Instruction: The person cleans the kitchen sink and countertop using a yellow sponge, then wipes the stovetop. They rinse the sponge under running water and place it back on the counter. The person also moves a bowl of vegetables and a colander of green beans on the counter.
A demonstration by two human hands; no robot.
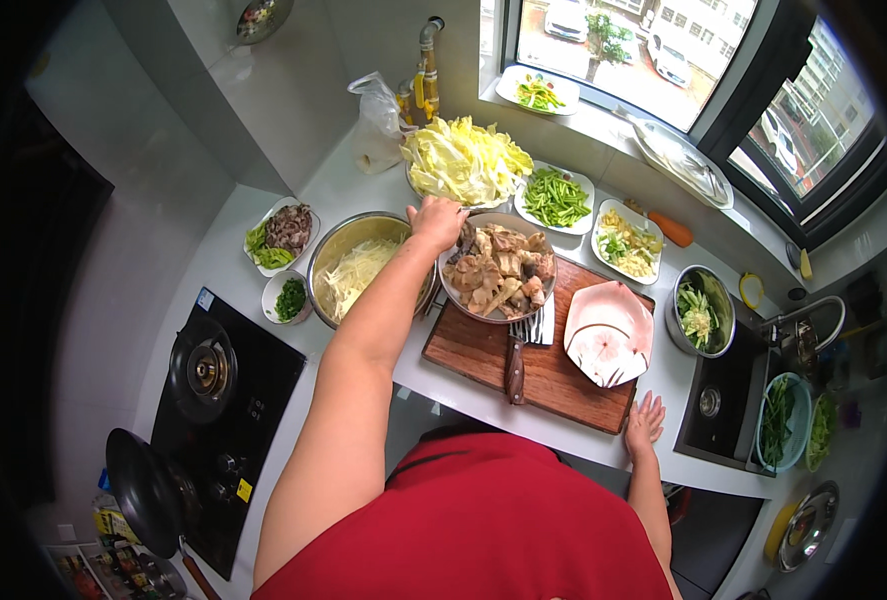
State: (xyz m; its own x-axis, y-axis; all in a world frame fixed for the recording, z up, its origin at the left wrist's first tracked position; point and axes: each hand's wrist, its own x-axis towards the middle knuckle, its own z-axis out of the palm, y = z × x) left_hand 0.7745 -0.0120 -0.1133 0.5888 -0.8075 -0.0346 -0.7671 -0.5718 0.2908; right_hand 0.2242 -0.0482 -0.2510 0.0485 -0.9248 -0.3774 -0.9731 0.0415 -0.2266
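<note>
My left hand (439,223) reaches to the gap between a bowl of meat pieces (499,268) and a heaped bowl of torn cabbage leaves (467,161). Its fingertips are at the bowls' rims; whether they grip one is hidden. Below the left forearm is a steel basin of shredded white vegetable (353,271). My right hand (644,424) rests on the counter edge, fingers spread, beside the wooden cutting board (458,339). On the board are an empty pink-patterned dish (608,334) and a slotted turner (515,367) with a wooden handle, its head partly under the meat bowl.
Plates of green vegetable pieces (556,198) and chopped aromatics (628,241) stand behind the board. A steel bowl of cucumber (700,311) is near the sink (713,420). Left, a wok (141,491) sits on the gas hob (263,367). A fish plate (682,161) lies on the sill.
</note>
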